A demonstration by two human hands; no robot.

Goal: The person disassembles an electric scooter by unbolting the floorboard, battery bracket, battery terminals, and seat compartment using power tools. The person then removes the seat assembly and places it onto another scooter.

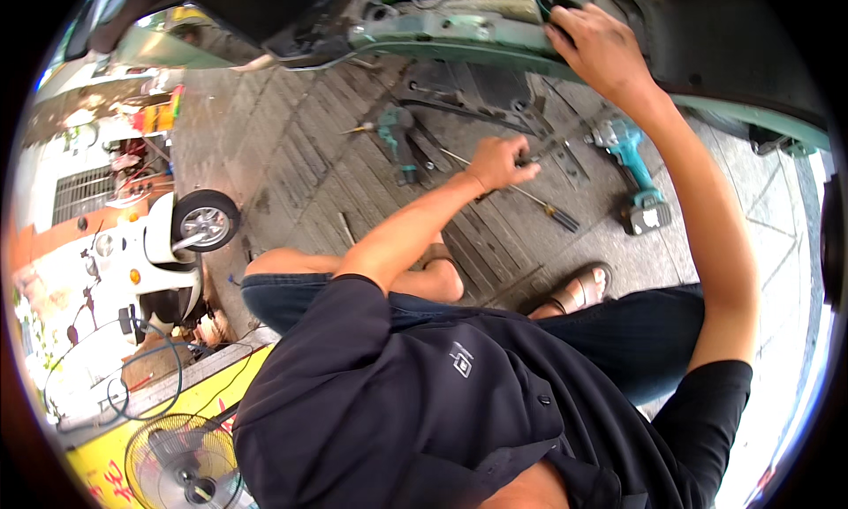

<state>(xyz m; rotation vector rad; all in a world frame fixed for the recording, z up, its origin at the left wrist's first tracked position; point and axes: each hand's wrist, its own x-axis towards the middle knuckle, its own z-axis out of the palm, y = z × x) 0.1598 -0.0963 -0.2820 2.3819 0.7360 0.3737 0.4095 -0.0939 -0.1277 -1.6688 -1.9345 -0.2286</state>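
Observation:
My right hand (599, 48) reaches up, fingers curled over the edge of a pale green vehicle body (468, 30) with dark lining (724, 58). My left hand (503, 163) hangs over the pavement, closed on a small dark object I cannot make out. Below it lies a long screwdriver (561, 217) with a dark handle. A teal cordless power tool (627, 151) with a battery lies to the right. A green-and-black power tool (389, 129) lies to the left. Dark flat parts (477, 94) rest on the ground under the panel.
My sandalled feet (583, 288) are on the paving (291, 147). At left stands a white scooter (159, 253) with a black tyre. A standing fan (199, 487), coiled hose (124, 403) and yellow board (93, 465) fill the lower left.

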